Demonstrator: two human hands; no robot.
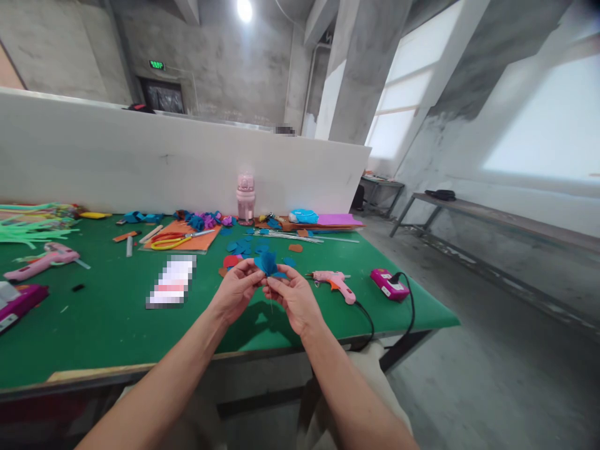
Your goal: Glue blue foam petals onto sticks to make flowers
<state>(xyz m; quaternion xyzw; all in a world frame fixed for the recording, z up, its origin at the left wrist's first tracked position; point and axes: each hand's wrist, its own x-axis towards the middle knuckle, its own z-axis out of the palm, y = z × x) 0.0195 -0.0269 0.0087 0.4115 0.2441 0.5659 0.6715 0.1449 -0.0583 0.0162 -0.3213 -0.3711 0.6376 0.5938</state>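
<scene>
Between my two hands, above the green table, is a blue felt flower [267, 262] with a thin wire stem pointing down. My left hand [240, 284] pinches it from the left, my right hand [291, 290] from the right, fingertips almost meeting at its base. Behind the hands lie several loose blue petal pieces [241, 245] and a red piece [230, 261]. A pink glue gun [334, 281] rests just right of my right hand, its cord running off the table's front edge. What my fingertips press at the base is partly hidden.
A magenta power box [390, 284] sits at the right edge. Yellow-handled scissors [173, 242] lie on an orange sheet, left of a pink bottle [245, 199]. Another pink glue gun [44, 261] and green pipe cleaners [32, 228] are at left. A white partition [187, 153] backs the table.
</scene>
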